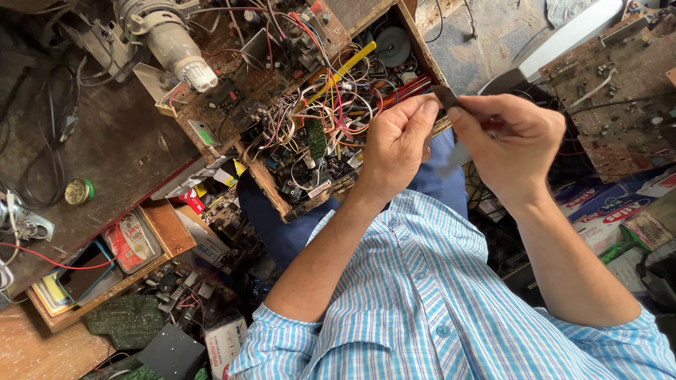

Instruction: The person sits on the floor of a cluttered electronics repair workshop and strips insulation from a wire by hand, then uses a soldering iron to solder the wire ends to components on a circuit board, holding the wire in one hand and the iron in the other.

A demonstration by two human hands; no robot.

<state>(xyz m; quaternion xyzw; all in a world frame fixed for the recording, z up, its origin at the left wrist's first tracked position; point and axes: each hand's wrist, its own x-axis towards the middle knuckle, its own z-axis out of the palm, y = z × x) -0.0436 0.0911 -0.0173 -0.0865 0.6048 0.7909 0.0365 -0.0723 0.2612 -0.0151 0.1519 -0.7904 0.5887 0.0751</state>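
**A:** What are the hands doing?

**B:** The left hand [394, 144] is curled closed, thumb and forefinger pinched at one end of a small dark flat strip [445, 96]. The right hand [510, 141] is also closed, pinching the strip's other end, at three o'clock from the left.

**A:** Where's the strip?

**B:** Held in the air between both hands, near the edge of the open wooden chassis of circuit boards and tangled red and white wires [310, 105], which lies at nine o'clock from the hands.

**A:** Anything else nearby?

**B:** A brown bare circuit board [620, 98] at three o'clock, and a long yellow plastic tool [345, 68] among the wires.
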